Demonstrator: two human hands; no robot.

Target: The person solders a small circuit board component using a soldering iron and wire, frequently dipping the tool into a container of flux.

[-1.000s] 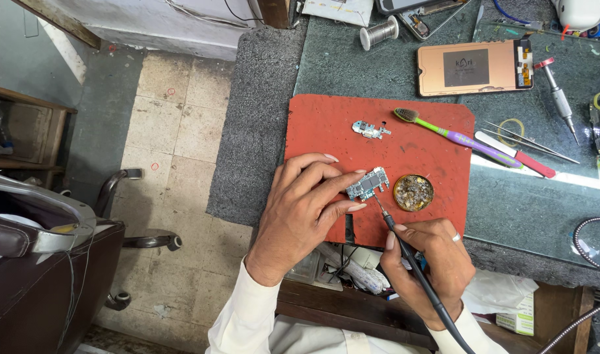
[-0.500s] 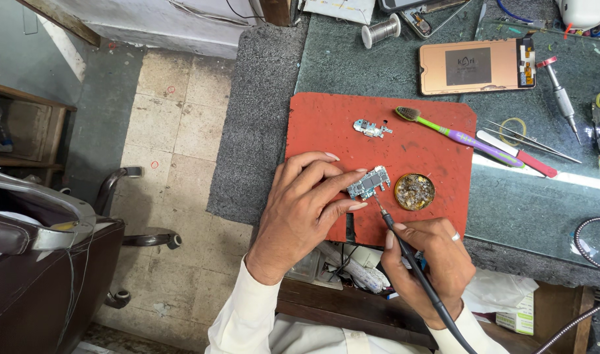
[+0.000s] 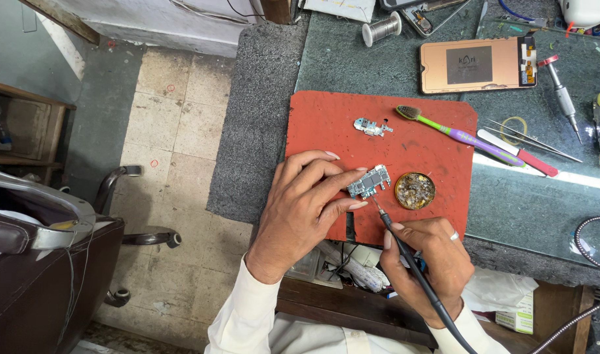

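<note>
Head view: nothing has shifted; my left hand [image 3: 300, 213] still pinches the circuit board [image 3: 369, 181], my right hand [image 3: 428, 262] closed on the soldering iron [image 3: 405, 252] touching its edge.

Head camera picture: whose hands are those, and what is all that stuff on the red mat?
The camera sits on a person's head and looks down, so these are that person's own hands. The left hand pinches a small circuit board on the red mat. The right hand holds a soldering iron like a pen, its tip at the board's edge. Beside it sits a round tin. Farther off lie a little metal part, a toothbrush, tweezers, a phone screen and a spool of wire.
</note>
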